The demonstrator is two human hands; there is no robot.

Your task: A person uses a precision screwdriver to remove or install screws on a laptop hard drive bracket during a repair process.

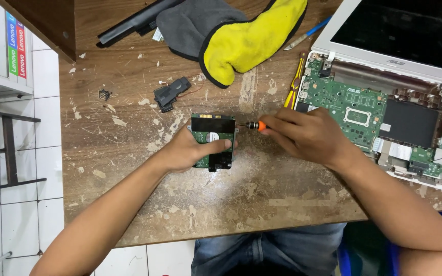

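Near the worktop's (262, 199) middle, a hard drive (212, 140) is gripped by the left hand (193, 151). An orange-collared screwdriver (254, 125) is held closed in the right hand (303, 134), its tip against the drive's right edge.

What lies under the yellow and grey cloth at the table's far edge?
A long black bar pokes out from beneath the yellow and grey cloth on the worn wooden table. Its covered end is hidden.

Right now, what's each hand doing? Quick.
Left hand: closed on the hard drive, holding it on the table.
Right hand: closed on the screwdriver, tip at the drive's right edge.
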